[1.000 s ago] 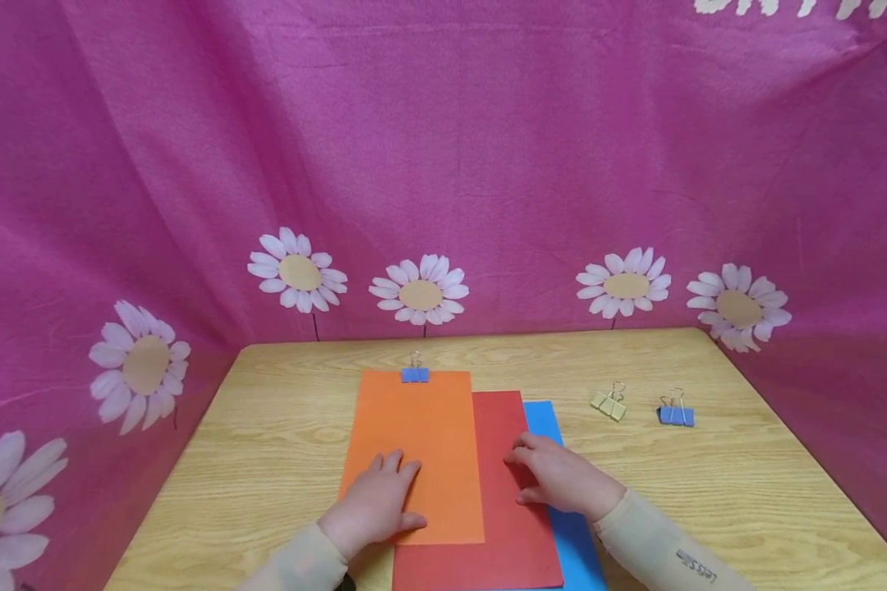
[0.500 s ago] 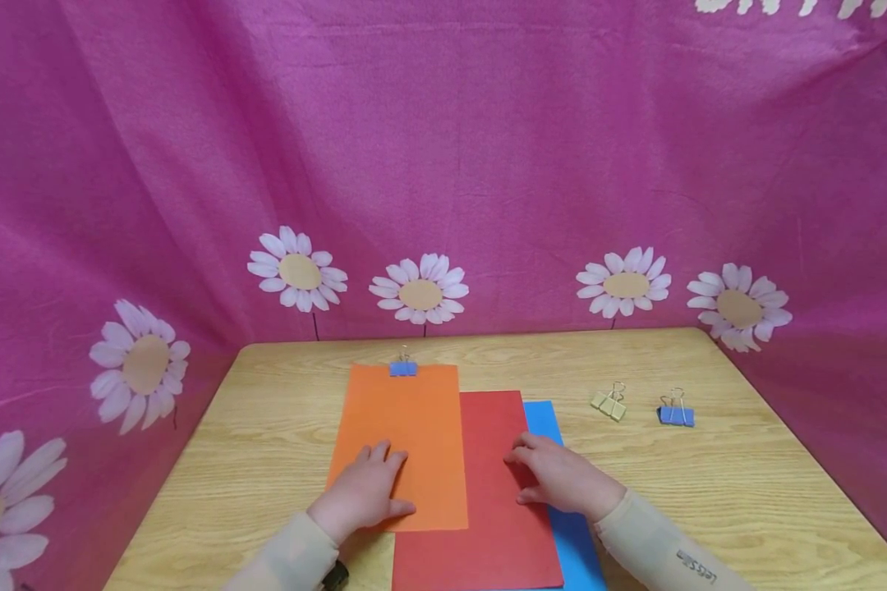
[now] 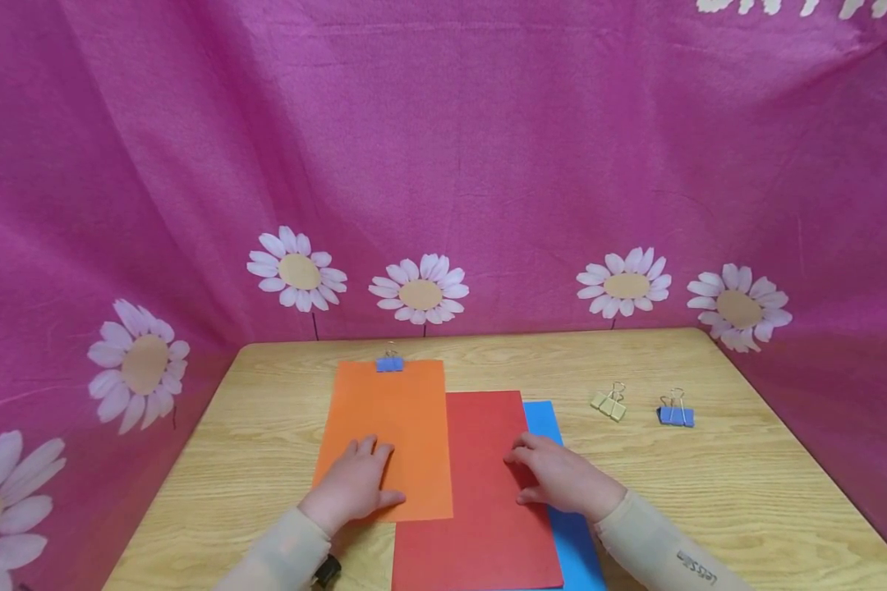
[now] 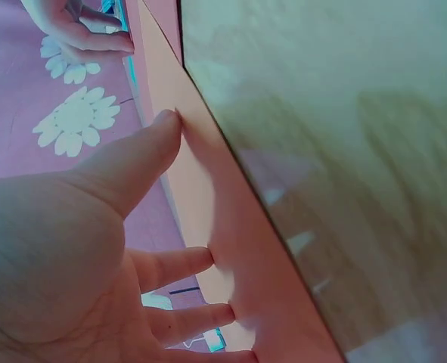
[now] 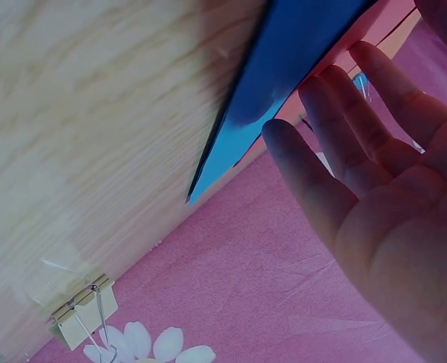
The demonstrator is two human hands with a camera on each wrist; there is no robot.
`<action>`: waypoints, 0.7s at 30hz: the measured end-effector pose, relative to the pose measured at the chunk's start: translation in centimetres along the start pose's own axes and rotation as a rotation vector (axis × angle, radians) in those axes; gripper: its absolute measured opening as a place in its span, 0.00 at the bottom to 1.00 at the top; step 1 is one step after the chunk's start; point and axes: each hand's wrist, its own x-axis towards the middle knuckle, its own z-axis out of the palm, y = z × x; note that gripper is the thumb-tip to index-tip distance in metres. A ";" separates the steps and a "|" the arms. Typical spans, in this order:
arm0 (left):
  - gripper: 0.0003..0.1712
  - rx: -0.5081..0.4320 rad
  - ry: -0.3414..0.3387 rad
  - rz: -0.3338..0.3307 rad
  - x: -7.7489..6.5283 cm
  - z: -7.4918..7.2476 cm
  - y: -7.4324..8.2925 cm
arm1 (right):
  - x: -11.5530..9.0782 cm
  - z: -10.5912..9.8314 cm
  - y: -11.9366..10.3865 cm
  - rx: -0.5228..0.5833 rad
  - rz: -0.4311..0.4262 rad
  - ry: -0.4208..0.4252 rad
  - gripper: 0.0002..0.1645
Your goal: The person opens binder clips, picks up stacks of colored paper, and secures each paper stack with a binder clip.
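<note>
My left hand (image 3: 351,486) lies with spread fingers on an orange sheet of paper (image 3: 414,435), thumb and fingertips touching its surface. A blue binder clip (image 3: 389,364) is fastened at the top edge of that sheet. The sheet overlaps the left part of a red sheet (image 3: 480,529), on which the fingertips of my right hand (image 3: 565,478) rest near its right edge. Beneath the red one, a blue sheet (image 3: 582,550) sticks out to the right. In the right wrist view the right fingers (image 5: 329,144) are extended loosely, gripping nothing.
A yellow binder clip (image 3: 608,405) and another blue binder clip (image 3: 676,415) stand on the wooden table (image 3: 724,492), to the right of the sheets. Behind and beside the table hangs a magenta cloth (image 3: 517,164) with white flowers. A small black object (image 3: 328,570) shows by the left wrist.
My left hand has slid the orange sheet, with its clip, leftward and slightly away, uncovering more of the red sheet. The right hand stays in place.
</note>
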 end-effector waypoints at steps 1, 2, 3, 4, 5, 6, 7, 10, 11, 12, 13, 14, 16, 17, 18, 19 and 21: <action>0.44 -0.001 0.002 -0.003 0.0 0.0 -0.1 | 0.0 0.0 0.0 -0.001 0.000 0.000 0.28; 0.44 0.001 0.002 -0.008 0.1 0.0 -0.2 | 0.0 0.0 0.0 -0.001 0.000 -0.001 0.28; 0.45 0.005 0.002 -0.012 0.1 0.0 -0.4 | 0.0 0.0 0.0 0.000 0.000 0.000 0.28; 0.45 0.009 0.004 -0.015 0.1 0.0 -0.5 | 0.0 0.0 0.0 0.000 -0.001 0.001 0.28; 0.45 0.009 0.005 -0.019 0.1 0.0 -0.6 | 0.0 0.0 0.0 0.000 -0.002 0.001 0.28; 0.45 0.012 0.006 -0.023 0.2 0.0 -0.7 | 0.0 0.0 0.0 0.000 -0.003 0.002 0.28; 0.45 0.013 0.007 -0.028 0.2 -0.1 -0.8 | 0.0 0.1 0.1 -0.001 -0.004 0.003 0.28; 0.44 0.015 0.015 -0.038 0.2 -0.1 -1.0 | 0.0 0.0 0.1 -0.003 -0.008 0.007 0.28; 0.44 0.015 0.018 -0.042 0.1 -0.1 -1.1 | 0.0 0.0 0.1 -0.004 -0.009 0.008 0.28; 0.44 0.016 0.019 -0.047 0.2 -0.1 -1.1 | -0.1 0.0 0.1 -0.004 -0.009 0.008 0.28; 0.44 0.017 0.023 -0.049 0.2 -0.1 -1.2 | -0.1 0.0 0.1 -0.003 -0.010 0.008 0.28; 0.44 0.018 0.024 -0.053 0.1 -0.1 -1.3 | -0.1 0.0 0.1 0.000 -0.010 0.006 0.28; 0.44 0.021 0.030 -0.061 0.2 -0.1 -1.4 | -0.1 0.0 0.1 0.005 -0.009 0.003 0.28; 0.44 0.023 0.034 -0.063 0.2 -0.1 -1.5 | -0.1 0.0 0.1 0.008 -0.009 0.001 0.28; 0.44 0.025 0.037 -0.065 0.2 -0.1 -1.6 | -0.1 0.0 0.0 0.010 -0.009 -0.001 0.28; 0.44 0.027 0.042 -0.065 0.2 -0.1 -1.6 | -0.1 -0.1 0.0 0.012 -0.009 -0.002 0.28; 0.44 0.030 0.051 -0.064 0.2 -0.1 -1.8 | -0.1 -0.1 0.0 0.011 -0.010 -0.002 0.28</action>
